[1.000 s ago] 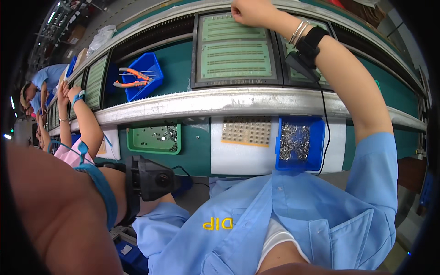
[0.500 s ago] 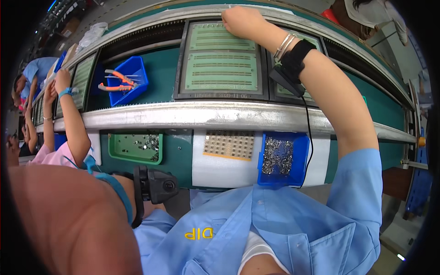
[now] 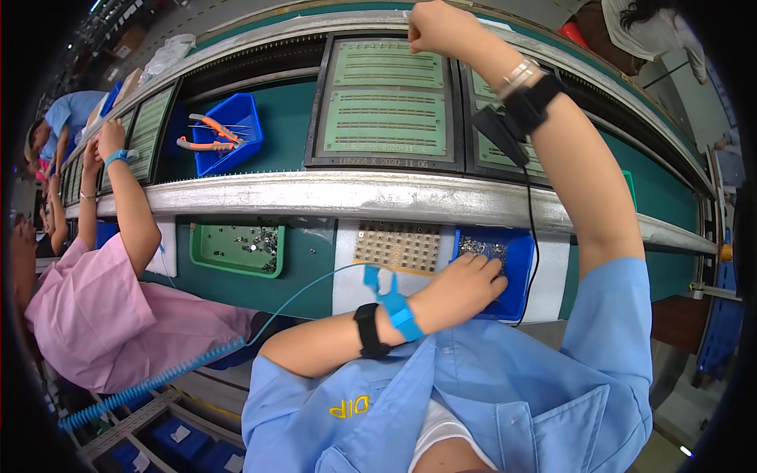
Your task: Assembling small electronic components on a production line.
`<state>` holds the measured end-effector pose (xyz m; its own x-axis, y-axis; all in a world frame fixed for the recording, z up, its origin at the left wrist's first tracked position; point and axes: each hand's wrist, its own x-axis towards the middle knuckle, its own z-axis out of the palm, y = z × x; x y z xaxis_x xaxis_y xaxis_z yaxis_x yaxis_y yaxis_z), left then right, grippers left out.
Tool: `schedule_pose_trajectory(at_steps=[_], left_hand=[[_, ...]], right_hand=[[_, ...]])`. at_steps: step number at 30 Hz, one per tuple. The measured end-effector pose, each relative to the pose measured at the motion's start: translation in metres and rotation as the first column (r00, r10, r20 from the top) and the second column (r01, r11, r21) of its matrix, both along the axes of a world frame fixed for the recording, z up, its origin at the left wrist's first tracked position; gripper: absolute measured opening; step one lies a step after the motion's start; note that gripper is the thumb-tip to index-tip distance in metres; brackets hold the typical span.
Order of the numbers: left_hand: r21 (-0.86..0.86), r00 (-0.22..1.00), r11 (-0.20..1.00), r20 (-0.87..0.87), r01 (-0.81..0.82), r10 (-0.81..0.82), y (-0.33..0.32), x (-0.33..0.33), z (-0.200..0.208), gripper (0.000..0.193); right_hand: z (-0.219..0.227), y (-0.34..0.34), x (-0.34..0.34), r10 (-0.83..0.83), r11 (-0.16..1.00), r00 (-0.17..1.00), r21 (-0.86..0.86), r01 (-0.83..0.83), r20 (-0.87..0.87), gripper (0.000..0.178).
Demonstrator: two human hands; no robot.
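Note:
My left hand (image 3: 461,292) reaches over a blue bin (image 3: 516,272) of small metal parts (image 3: 482,247), its fingers slightly apart and bent down at the near part of the pile. Nothing shows in that hand. A blue wrist strap (image 3: 400,317) with a coiled cord and a black band circle that wrist. My right hand (image 3: 432,30) is closed in a pinch above the far right edge of a green circuit board panel (image 3: 385,102) in a dark frame (image 3: 311,138). What its fingertips hold is hidden. Bracelets and a black strapped device (image 3: 512,122) sit on that wrist.
A metal rail (image 3: 347,193) runs between me and the boards. Near it lie a foam tray (image 3: 398,244) of parts and a green bin (image 3: 233,248). Orange-handled pliers (image 3: 209,134) rest in another blue bin (image 3: 248,130). A pink-clad co-worker (image 3: 102,307) works at left.
My left arm has swung from close to the camera at lower left to the blue parts bin. The right hand has shifted slightly right and away, still above the board's far edge.

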<state>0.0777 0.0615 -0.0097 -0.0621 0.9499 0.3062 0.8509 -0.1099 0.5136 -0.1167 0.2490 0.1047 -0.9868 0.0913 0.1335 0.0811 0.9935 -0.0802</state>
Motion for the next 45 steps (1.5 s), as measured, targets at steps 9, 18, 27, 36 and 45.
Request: schedule_pose_trajectory(at_steps=[9,18,27,36,45], left_hand=[[-0.193,0.970,0.974,-0.232,-0.119,0.073,0.019,0.011,-0.016,0.011],[-0.301,0.998,0.953,-0.066,-0.021,0.001,0.025,0.002,-0.007,0.010],[-0.234,0.933,0.972,0.346,-0.017,0.099,0.027,-0.009,0.017,0.008],[-0.166,0.109,0.986,0.980,-0.009,0.166,0.020,-0.008,0.010,0.009],[-0.195,-0.160,0.978,0.971,-0.077,0.180,0.018,-0.007,0.008,0.010]], right_hand=[[-0.024,-0.027,0.147,0.255,0.967,0.962,-0.056,-0.250,0.103,0.025],[-0.045,-0.008,0.186,0.278,0.961,0.959,0.013,-0.278,-0.052,0.039],[-0.044,0.044,0.242,0.126,0.989,0.992,-0.080,-0.126,-0.013,0.038],[-0.041,-0.006,0.295,0.103,0.825,0.951,-0.509,-0.245,-0.290,0.019],[-0.083,-0.033,0.298,-0.154,0.597,0.928,-0.780,-0.187,-0.340,0.022]])
